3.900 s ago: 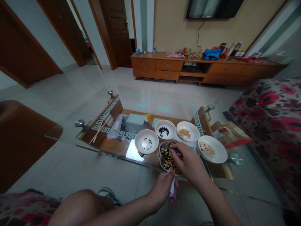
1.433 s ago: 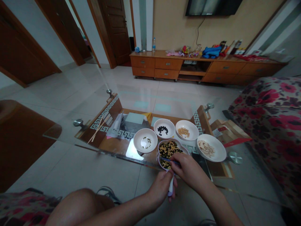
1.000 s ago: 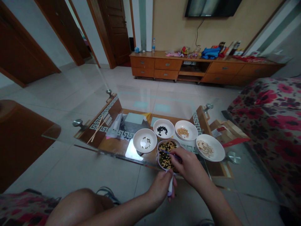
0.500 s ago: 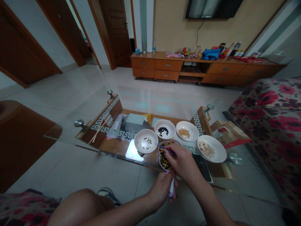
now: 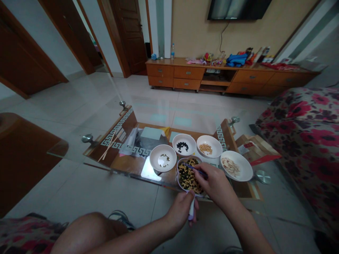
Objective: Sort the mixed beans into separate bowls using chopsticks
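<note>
right hand (image 5: pixel 215 183) nearest, pinching blue tweezers (image 5: pixel 194 168), tips angled left and away over the mixed beans (image 5: pixel 188 178), left hand (image 5: pixel 180 211) closed round a white handle (image 5: pixel 191 209)

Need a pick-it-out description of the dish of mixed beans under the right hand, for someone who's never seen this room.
Find the glass coffee table in front of the seated person's knees. Five dishes stand on it; take the one nearest the person, under the right hand. It's the lobed dish, heaped with mixed dark and yellow beans, unlike the round white bowls beside it, which each hold a small amount of one kind.
</note>
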`<state>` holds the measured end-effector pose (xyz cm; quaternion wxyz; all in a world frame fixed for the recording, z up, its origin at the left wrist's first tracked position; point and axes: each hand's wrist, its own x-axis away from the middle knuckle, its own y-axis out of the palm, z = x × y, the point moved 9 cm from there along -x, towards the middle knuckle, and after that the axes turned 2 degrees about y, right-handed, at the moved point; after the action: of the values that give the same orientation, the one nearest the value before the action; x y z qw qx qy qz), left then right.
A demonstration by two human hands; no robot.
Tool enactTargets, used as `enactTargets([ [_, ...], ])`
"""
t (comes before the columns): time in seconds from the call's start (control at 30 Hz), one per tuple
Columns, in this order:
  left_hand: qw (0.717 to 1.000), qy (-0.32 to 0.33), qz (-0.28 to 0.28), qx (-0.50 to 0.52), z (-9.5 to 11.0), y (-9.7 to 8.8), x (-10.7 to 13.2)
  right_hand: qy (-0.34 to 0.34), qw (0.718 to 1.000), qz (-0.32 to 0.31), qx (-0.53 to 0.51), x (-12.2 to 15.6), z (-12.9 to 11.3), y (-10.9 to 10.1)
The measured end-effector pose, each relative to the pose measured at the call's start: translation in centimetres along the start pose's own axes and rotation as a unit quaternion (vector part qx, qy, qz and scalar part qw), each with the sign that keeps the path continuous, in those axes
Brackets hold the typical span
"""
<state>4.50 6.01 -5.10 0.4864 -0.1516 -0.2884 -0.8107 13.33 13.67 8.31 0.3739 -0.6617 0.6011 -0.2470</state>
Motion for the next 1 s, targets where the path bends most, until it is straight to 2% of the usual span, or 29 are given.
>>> enactTargets([
  [0.33,1.000,0.006,-0.001,0.005,-0.3,-0.1,-0.2,0.046,0.994,-0.095,0.024,0.8,1.7,1.1],
  [1.0,1.000,-0.001,-0.002,0.001,-0.2,-0.1,-0.1,0.041,0.990,-0.130,0.030,0.9,1.2,1.8],
])
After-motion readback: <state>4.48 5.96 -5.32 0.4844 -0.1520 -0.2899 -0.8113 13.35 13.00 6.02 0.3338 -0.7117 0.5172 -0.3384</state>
